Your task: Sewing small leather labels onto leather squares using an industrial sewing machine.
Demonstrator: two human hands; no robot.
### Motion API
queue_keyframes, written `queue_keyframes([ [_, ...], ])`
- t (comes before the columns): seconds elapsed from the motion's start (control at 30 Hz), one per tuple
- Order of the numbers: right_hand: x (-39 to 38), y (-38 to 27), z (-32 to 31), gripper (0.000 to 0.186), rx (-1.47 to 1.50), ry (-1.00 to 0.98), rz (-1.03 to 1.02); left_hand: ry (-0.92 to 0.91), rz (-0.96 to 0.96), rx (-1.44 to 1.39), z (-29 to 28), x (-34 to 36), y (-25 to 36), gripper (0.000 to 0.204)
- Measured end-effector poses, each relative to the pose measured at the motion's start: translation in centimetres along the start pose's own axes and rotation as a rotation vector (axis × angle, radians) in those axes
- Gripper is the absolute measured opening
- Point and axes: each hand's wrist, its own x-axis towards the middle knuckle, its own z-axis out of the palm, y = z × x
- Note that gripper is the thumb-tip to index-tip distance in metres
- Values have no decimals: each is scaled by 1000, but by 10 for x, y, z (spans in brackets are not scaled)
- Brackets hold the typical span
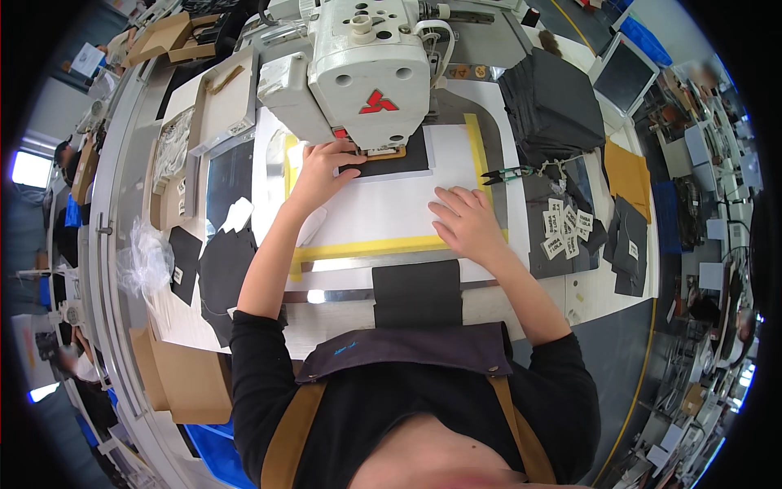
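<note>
My left hand (324, 169) reaches under the head of a white sewing machine (371, 77). Its fingertips touch beside the small tan-edged clamp (387, 153), with thumb and fingers apart. Under that clamp lies a black fabric piece (414, 156) on a white sheet (391, 208) edged with yellow tape. Whatever lies right at the fingertips is partly hidden by the machine head and fingers. Resting on the right part of the sheet is my right hand (470, 224), fingers loosely spread, with nothing seen in them.
On the right are thread snips (507, 174), several small white labels (566, 226) and a stack of black fabric (550, 106). A black cloth (417, 293) hangs at the front edge. More black pieces (228, 277), clear plastic (147, 259) and a cardboard box (224, 98) sit left.
</note>
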Motion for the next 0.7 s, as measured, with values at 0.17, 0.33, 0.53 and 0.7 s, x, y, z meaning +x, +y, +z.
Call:
queue_keyframes([
  [0.17, 2, 6, -5, 31, -26, -19, 39, -131, 119, 9, -3, -7, 1, 15],
  [0.33, 1, 17, -6, 31, -60, -17, 61, -274, 272, 90, 3, -2, 14, 22],
  [0.53, 7, 26, -6, 28, -35, 11, 49, -275, 442, 339, 7, 1, 26, 22],
  [0.7, 10, 32, 1, 26, -16, 20, 49, -172, 487, 399, 18, 3, 23, 3],
])
